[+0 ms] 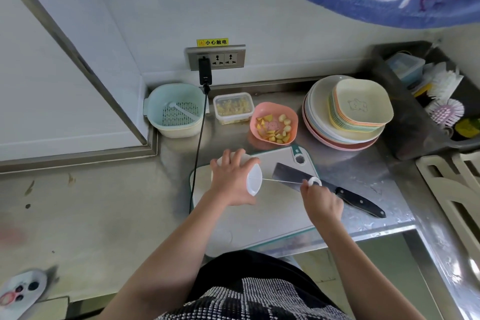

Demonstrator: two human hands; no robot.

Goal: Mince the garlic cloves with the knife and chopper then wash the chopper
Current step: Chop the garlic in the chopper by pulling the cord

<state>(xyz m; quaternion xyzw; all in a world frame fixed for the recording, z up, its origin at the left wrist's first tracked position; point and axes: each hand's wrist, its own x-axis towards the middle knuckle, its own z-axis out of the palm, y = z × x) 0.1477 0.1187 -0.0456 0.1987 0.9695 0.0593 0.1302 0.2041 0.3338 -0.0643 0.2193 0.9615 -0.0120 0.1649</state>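
— Nearest first: what are the hands doing?
— The left hand (232,180) wraps its fingers (225,159) round the white pull-cord chopper (250,179), tipped on its side above the cutting board (270,221). The right hand (320,202) pinches the white pull ring (314,181), and the cord (281,181) runs taut between ring and chopper lid.
— And the knife?
— The cleaver (324,187) lies flat on the board, just beyond the right hand, black handle over the board's right edge.
— Farther back on the desk (104,215)?
— A pink bowl (272,122) of garlic cloves and yellow pieces, a lidded clear container (233,108), a pale blue strainer basket (176,110), and stacked plates and bowls (348,114) to the right.
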